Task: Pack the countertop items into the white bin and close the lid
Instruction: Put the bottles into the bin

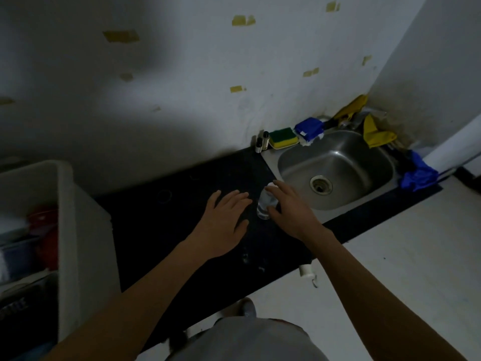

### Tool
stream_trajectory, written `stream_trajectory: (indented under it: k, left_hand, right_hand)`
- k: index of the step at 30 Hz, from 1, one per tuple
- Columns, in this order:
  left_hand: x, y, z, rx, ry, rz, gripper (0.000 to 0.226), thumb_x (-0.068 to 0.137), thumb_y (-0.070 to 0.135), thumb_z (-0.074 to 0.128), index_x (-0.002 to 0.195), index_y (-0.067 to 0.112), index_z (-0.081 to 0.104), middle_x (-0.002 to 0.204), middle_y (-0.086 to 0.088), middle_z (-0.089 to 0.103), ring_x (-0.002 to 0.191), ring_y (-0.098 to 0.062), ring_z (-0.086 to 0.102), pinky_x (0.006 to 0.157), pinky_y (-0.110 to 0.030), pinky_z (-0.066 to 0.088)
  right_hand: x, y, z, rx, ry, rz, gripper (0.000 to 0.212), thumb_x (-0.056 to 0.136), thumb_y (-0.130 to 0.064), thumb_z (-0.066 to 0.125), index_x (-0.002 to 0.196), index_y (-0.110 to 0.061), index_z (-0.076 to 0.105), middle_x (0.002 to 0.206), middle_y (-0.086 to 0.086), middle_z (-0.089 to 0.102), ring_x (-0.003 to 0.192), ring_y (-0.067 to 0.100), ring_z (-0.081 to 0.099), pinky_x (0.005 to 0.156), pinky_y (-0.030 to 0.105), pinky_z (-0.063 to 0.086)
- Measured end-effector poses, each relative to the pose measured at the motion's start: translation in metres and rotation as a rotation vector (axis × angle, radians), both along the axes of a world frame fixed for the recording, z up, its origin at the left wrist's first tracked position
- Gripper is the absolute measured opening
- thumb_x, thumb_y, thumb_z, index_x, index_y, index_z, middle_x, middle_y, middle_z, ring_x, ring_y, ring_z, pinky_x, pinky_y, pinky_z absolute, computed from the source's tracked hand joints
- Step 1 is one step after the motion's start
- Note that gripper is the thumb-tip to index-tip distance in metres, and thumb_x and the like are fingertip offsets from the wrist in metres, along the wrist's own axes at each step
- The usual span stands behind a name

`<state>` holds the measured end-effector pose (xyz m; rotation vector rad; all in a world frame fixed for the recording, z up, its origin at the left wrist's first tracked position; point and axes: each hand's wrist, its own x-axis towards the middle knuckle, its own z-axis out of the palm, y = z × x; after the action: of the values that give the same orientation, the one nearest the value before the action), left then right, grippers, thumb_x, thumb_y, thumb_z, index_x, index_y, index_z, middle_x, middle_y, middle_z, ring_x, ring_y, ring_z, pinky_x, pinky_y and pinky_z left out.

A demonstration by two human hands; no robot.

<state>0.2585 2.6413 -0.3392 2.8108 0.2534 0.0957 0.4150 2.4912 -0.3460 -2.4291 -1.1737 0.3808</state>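
1. White bin (pixel 86 230): stands at the far left with its top open. No lid is in view. Red and dark items already lie inside.
2. Worktop (pixel 161 230): dark and dimly lit. It runs from the bin's side to the sink.
3. Sink (pixel 364 162): steel basin to the right of the worktop.
4. Left hand (pixel 223 220): palm down over the worktop, fingers straight and slightly spread, holding nothing. It sits just left of the container.
5. Right hand (pixel 289 207): fingers straight and spread, reaching past the container's right side, thumb low near its base. The hand has not closed, and I cannot tell whether it touches the container.
6. Clear container (pixel 264 204): small and upright, between the two hands and just beside the sink's left rim, well apart from the bin. Glass or bottle, I cannot tell.
   - Step in hand, as I judge it: pick this up.
   - Wrap the right fingers round the middle of the body, not the top.
   - Lift it straight up, clear of the sink rim.
   - Carry it upright to the bin and set it in a gap among the items rather than dropping it.
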Motion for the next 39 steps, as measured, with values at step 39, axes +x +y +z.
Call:
stream_trajectory:
  k: [39]
  left_hand:
    - [-0.019, 0.068, 0.037, -0.333, -0.163, 0.388, 0.057, 0.078, 0.058, 0.068, 0.128, 0.036, 0.049, 0.111, 0.023, 0.058, 0.096, -0.003, 0.058, 0.077, -0.024, 0.048]
  right_hand:
    - [-0.030, 0.095, 0.111, 0.586, 0.247, 0.373, 0.019, 0.077, 0.000, 0.063, 0.088, -0.014, 0.058, 0.090, -0.007, 0.054, 0.083, 0.011, 0.054, 0.067, 0.023, 0.046]
